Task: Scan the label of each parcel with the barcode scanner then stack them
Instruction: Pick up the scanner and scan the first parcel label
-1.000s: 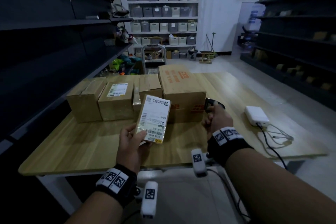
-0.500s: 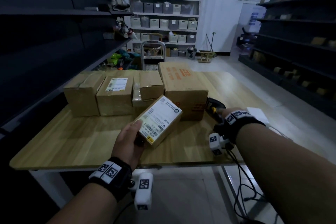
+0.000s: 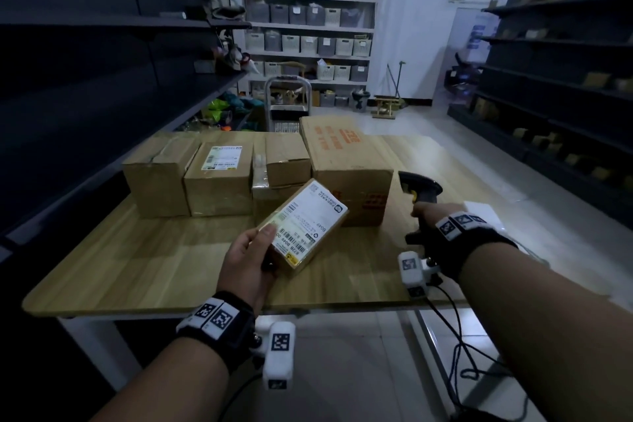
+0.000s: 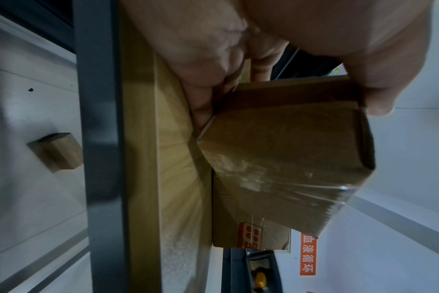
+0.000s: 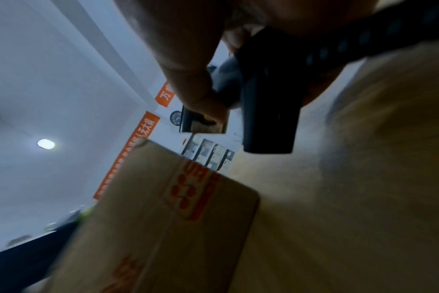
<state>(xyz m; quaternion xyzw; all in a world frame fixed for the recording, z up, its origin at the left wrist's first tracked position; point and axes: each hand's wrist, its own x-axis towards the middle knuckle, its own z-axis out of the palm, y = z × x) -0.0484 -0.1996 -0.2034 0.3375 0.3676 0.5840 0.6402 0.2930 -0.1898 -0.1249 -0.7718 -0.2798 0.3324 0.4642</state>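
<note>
My left hand [image 3: 251, 255] grips a small brown parcel [image 3: 303, 226] with a white barcode label facing up, held tilted just above the wooden table [image 3: 144, 260]. In the left wrist view the thumb and fingers [image 4: 206, 83] clamp the parcel's [image 4: 283, 158] near end. My right hand [image 3: 431, 219] holds the black barcode scanner [image 3: 419, 187] by its handle, right of the parcel; its head points away to the left. The right wrist view shows the scanner's handle [image 5: 268, 119] in my grip. Several cardboard parcels stand behind: a big box with orange print [image 3: 346, 161] and a labelled box [image 3: 219, 178].
A white adapter [image 3: 486, 212] with cables lies on the table behind my right wrist. Dark shelving [image 3: 85, 62] lines the left side and the far right. A small cart [image 3: 287, 103] stands beyond the table. Cables hang off the table's front right corner.
My left hand has lowered and tilted the small parcel to the right, toward the table. My right hand with the scanner has swung away to the right and outward.
</note>
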